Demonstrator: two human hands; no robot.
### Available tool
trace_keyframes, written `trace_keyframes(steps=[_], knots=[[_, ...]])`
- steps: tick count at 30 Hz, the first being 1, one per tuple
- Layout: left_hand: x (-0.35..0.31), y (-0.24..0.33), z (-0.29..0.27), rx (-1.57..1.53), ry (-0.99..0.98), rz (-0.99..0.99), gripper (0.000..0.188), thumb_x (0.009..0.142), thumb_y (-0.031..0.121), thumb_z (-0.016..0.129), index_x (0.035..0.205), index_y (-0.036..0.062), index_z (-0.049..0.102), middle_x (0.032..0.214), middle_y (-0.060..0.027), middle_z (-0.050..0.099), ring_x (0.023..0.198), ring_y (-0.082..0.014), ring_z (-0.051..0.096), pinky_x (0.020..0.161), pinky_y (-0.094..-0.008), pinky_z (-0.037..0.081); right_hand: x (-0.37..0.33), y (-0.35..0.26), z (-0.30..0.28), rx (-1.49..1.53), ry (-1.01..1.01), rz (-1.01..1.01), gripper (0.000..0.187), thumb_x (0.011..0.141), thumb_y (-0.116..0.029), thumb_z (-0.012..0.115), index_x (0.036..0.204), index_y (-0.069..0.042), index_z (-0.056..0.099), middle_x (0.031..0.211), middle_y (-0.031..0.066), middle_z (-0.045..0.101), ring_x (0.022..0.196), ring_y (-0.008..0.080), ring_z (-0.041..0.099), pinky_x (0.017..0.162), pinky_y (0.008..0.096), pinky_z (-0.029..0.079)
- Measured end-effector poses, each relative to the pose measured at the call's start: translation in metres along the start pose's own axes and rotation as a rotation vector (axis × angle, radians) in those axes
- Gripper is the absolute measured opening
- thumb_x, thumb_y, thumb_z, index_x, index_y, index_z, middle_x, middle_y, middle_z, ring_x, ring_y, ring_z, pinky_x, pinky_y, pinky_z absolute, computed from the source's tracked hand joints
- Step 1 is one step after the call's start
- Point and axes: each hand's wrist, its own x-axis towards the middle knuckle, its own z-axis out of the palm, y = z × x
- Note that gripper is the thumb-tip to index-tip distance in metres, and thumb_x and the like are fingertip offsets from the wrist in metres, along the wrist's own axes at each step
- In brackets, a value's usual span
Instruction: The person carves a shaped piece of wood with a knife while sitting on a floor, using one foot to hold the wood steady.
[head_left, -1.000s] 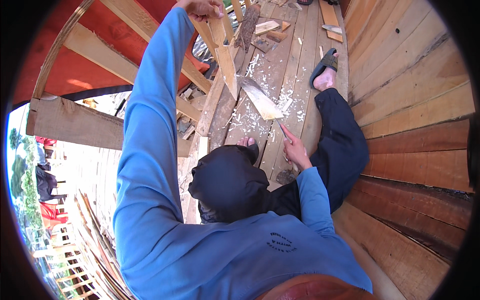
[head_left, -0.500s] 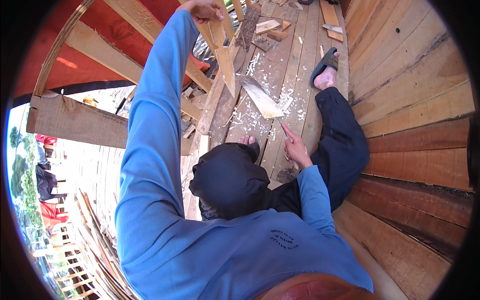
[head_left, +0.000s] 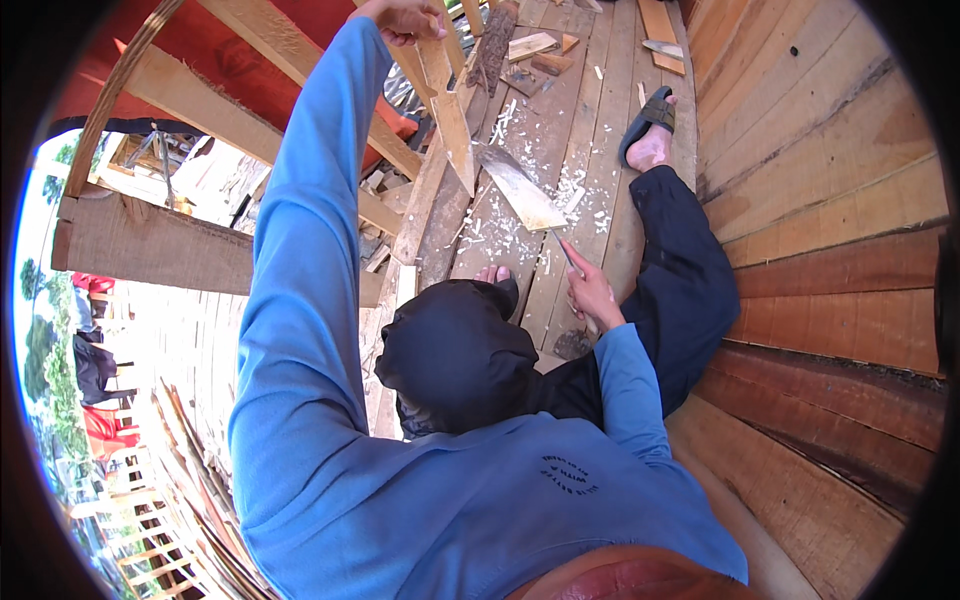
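My right hand (head_left: 594,296) is wrapped round the handle of a broad-bladed machete (head_left: 524,196), its blade slanting away to the upper left, low above the floorboards. At the top of the view, my left hand (head_left: 404,18) is closed on the upper end of a pale wooden stake (head_left: 454,135). The stake hangs down to a sharp point, close to the blade's far end but apart from it. My left fingers are partly cut off by the view's edge.
White wood chips (head_left: 575,190) litter the plank floor (head_left: 570,130). A bark-covered log (head_left: 493,50) and offcuts (head_left: 532,46) lie beyond. A second knife (head_left: 663,48) rests on a board at the far right. A plank wall (head_left: 820,160) stands right, slatted railing (head_left: 200,100) left.
The red cloth behind the railing has lifted, baring more of the ground beyond. Both hands keep nearly the same place, still on the stake and the machete.
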Motion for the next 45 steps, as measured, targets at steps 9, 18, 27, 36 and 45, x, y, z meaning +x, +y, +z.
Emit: trace_keyframes(steps=[9,18,27,36,45], knots=[[-0.021,-0.003,0.008,-0.051,0.030,0.061,0.054,0.088,0.037,0.079,0.127,0.0030,0.062,0.091,-0.0034,0.063,0.078,-0.0152,0.057,0.068,-0.0367,0.048,0.004,0.003,0.005,0.012,-0.022,-0.012,0.054,0.108,-0.015,0.043,0.154,-0.043,0.043,0.057,-0.0031,0.042,0.042,0.0084,0.041,0.038,0.0288,0.042],[-0.005,-0.040,0.001,-0.069,0.006,0.098,0.060,0.085,0.027,0.080,0.135,-0.0002,0.060,0.100,-0.0084,0.067,0.087,-0.0192,0.063,0.078,-0.0377,0.053,0.003,0.001,0.008,0.005,-0.021,0.013,0.052,0.109,-0.017,0.044,0.155,-0.042,0.043,0.056,-0.0036,0.041,0.042,0.0083,0.040,0.038,0.0286,0.041],[-0.004,-0.037,0.001,0.185,0.042,0.128,0.073,0.086,0.028,0.076,0.147,-0.0037,0.050,0.099,-0.0121,0.070,0.084,-0.0206,0.066,0.075,-0.0358,0.055,0.004,0.002,0.006,0.021,-0.031,0.023,0.052,0.109,-0.017,0.045,0.155,-0.040,0.042,0.056,-0.0037,0.041,0.042,0.0082,0.040,0.038,0.0285,0.040],[-0.014,-0.034,0.000,0.260,0.094,0.116,0.074,0.086,0.032,0.077,0.146,-0.0015,0.053,0.104,-0.0122,0.071,0.087,-0.0210,0.067,0.077,-0.0360,0.056,0.007,0.004,0.011,0.017,-0.034,0.023,0.054,0.106,-0.018,0.049,0.153,-0.044,0.045,0.057,-0.0018,0.046,0.043,0.0105,0.044,0.040,0.0317,0.046],[0.034,-0.059,0.005,0.464,0.042,0.433,0.062,0.086,0.031,0.078,0.138,0.0008,0.061,0.110,-0.0096,0.071,0.097,-0.0199,0.066,0.084,-0.0351,0.055,0.005,0.008,0.001,-0.014,0.003,0.048,0.053,0.106,-0.018,0.048,0.153,-0.044,0.045,0.056,-0.0016,0.045,0.042,0.0110,0.045,0.041,0.0321,0.046]])
